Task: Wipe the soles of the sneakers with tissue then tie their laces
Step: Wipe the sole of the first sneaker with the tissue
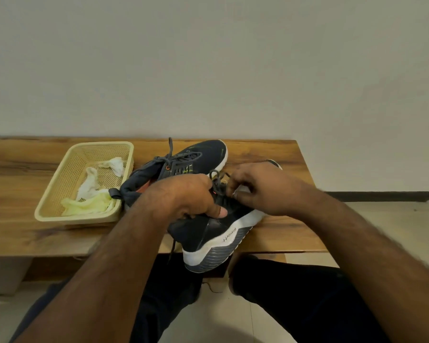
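Furthest left of the fingers, a cream basket (57, 194) sits on the wooden desk (15, 169) with crumpled tissue (89, 186) lying inside it. Discarded like that, the tissue suggests the sole-wiping is finished, though only a judgement can be made here.

Just behind the left hand (186, 196) lies the far sneaker (183, 159), on its side, its laces (176, 154) in loose loops; whether they are properly knotted cannot be told.

The left hand curls over the throat of the near sneaker (208, 233), thumb pressed on the dark upper and fingers (206, 186) closed where the lace (217, 180) rises. Immediately right of those fingers, the right hand (260, 186) pinches the same lace with its fingertips drawn together over the eyelets. So the tying of this shoe appears under way and not yet complete; one loose end hangs below the left hand, past the desk's front edge.

The near sneaker's heel overhangs that front edge, above the person's lap, so a slack hold could let it tip toward the floor. Beyond the right hand there is bare wood up to the desk's right end, which falls away close by. The wall stands close behind both shoes.
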